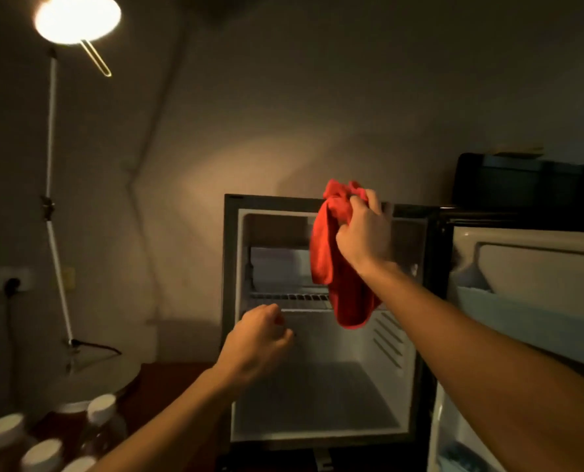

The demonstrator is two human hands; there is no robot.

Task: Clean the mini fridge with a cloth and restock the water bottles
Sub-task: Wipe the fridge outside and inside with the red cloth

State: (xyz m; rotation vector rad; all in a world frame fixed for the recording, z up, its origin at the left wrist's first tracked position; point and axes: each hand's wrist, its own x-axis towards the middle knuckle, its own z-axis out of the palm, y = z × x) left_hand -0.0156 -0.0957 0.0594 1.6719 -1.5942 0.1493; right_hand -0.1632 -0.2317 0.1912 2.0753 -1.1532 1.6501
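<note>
Holding the red cloth (334, 264) bunched in its fingers, the right hand (363, 229) is up by the fridge (231, 301) top edge. The left hand (256, 338) curls loosely (holding nothing). The dangling cloth might snag the wire shelf (290, 298). The bottles (45, 437) wait at the worktop's near left corner.

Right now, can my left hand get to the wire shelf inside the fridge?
Probably yes. The left hand is at the open mini fridge, just below the wire shelf, with nothing between. The red cloth held by the right hand hangs further right, covering only that end.
</note>
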